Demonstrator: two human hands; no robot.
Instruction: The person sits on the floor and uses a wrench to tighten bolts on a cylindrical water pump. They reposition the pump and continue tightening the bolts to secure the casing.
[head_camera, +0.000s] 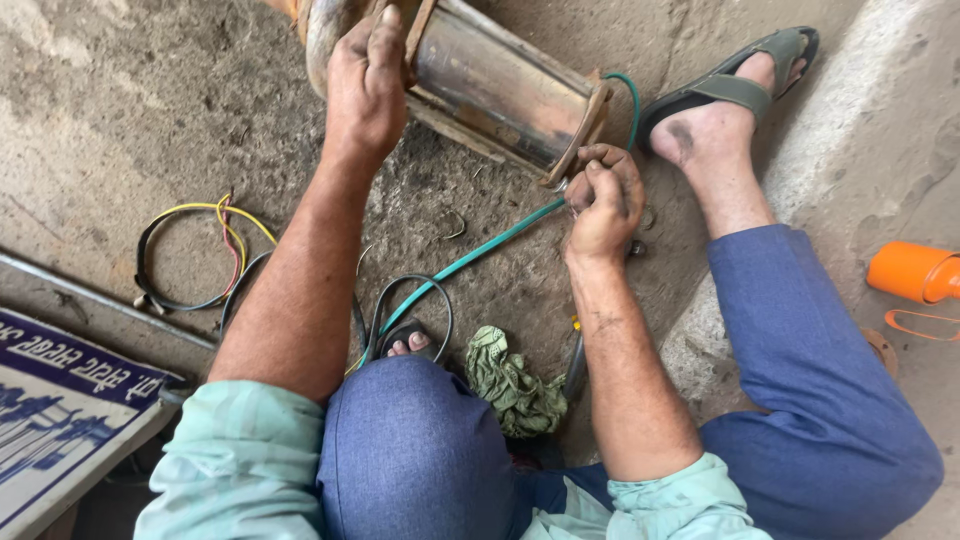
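- Metal cylinder (490, 85) lies tilted on the dirt floor (150, 110).
- Left hand (365, 85) rests over its upper end, grip closed on the rim.
- Right hand (603, 200) pinches green wire (470, 262) at the lower end.
- Green rag (512, 385) near knee; coiled wires (190, 255) further left.

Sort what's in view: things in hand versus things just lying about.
In hand:
motor, steadied by left hand
green wire, at right hand

Lying about:
wire coil
green rag
orange bottle
blue sign
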